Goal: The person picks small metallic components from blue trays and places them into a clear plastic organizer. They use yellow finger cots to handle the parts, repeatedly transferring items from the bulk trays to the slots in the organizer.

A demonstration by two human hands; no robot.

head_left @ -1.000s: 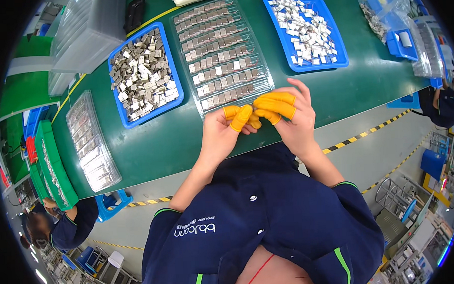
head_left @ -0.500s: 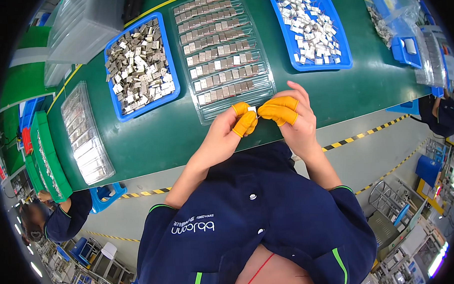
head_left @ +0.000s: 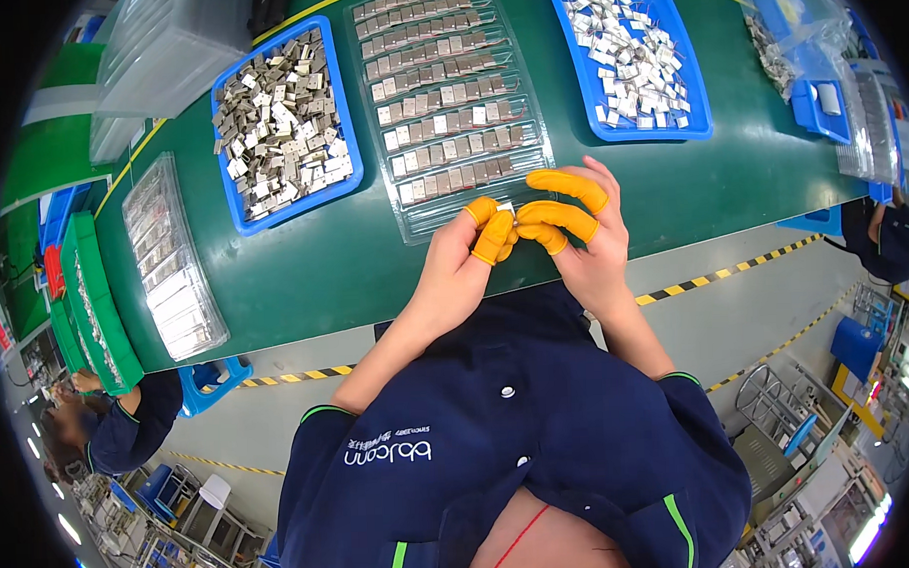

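Observation:
Yellow finger cots cover the fingertips of both hands. My left hand (head_left: 456, 264) pinches a small white block-shaped part (head_left: 506, 209) between thumb and fingers, above the table's near edge. My right hand (head_left: 595, 249) meets it from the other side, thumb and a finger closed at the part's edge, with another finger raised. The fingertips hide most of the part. Just beyond my hands lies a clear plastic blister tray (head_left: 409, 225) with rows of small silver and white blocks with thin leads; its nearest strip shows no blocks.
A blue bin (head_left: 356, 172) of loose silver and white blocks stands left, another blue bin (head_left: 704, 125) of white wired parts right. Farther left are a filled clear tray (head_left: 211, 328), stacked clear trays (head_left: 172, 64) and a green bin (head_left: 121, 351). A co-worker's arm (head_left: 128, 401) shows beside it.
A finger of my right hand has lifted and spread away from the others. Both hands stay together at the small white part, which sits slightly farther from me.

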